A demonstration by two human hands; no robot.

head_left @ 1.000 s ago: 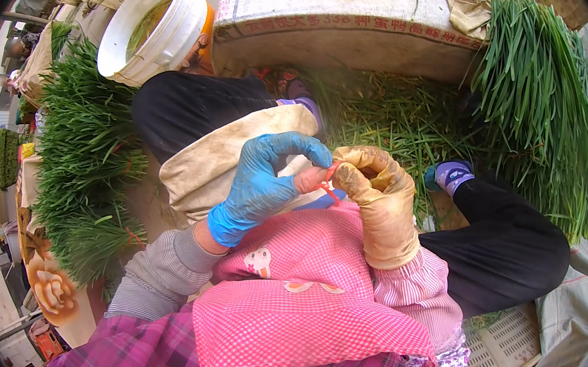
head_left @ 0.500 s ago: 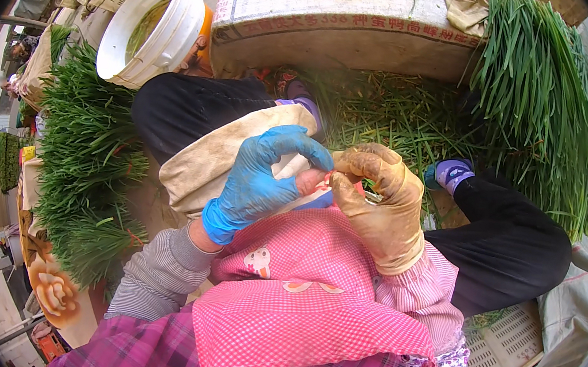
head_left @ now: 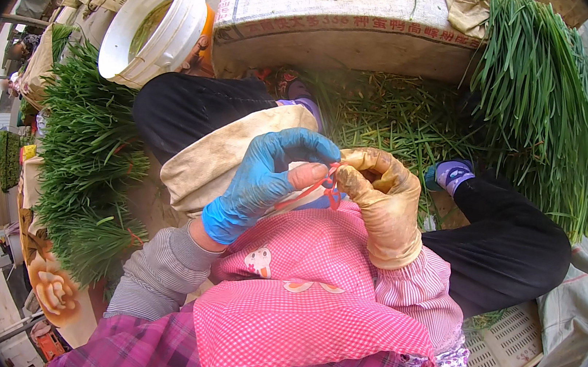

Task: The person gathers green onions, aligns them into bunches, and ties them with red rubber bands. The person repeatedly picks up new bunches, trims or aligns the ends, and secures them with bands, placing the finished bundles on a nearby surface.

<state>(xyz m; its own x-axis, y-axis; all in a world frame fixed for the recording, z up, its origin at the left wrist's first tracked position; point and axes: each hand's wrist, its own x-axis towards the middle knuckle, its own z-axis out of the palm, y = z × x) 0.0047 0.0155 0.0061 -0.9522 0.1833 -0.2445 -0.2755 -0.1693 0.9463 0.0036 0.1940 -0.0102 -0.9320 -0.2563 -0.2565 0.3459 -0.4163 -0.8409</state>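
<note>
Over my lap, my left hand point(head_left: 257, 186) wears a blue glove with the thumb bare. Its thumb and forefinger pinch thin red rubber bands point(head_left: 334, 197); a strand trails across below the thumb. Close against it, my right hand point(head_left: 387, 213), in a stained yellowish glove, has its fingertips closed on the same bands. Loops of the bands hang between the two hands. Beneath lies a pink checked apron point(head_left: 321, 260). A beige cloth point(head_left: 208, 162) covers my left thigh beside the left hand.
Bundled green chives point(head_left: 84, 158) stand at the left, and a tall heap of chives point(head_left: 544, 119) rises at the right. A white bucket point(head_left: 180, 37) sits beyond my left knee. Ahead is a low sack-covered block point(head_left: 347, 51), with loose leaves point(head_left: 390, 115) on the ground before it.
My right hand has turned, its fingers curling in more tightly. The red bands, mostly hidden before, now show as loops between my hands. Both hands stay over my lap.
</note>
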